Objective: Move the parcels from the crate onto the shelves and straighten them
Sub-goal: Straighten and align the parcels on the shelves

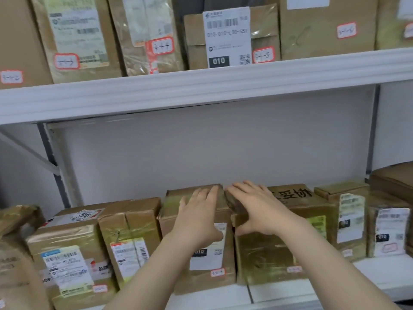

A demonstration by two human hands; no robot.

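On the white upper shelf (201,92), a white shipping label (226,36) on a small brown cardboard parcel (194,41) reads "010-010-L30-551", with "010" on a black block at its foot. Below, a tilted white sticker (84,214) atop a taped brown box (67,238) says "2010". A white label (392,229) on the far-right wrapped parcel (372,242) bears "010". The handwriting on the red-bordered tags (66,61) is too blurred to read.

Low shelf (312,288): white, with brown taped parcels (131,238) standing side by side in a row.
Top shelf (201,92): white, with more brown parcels standing up, labels facing out.
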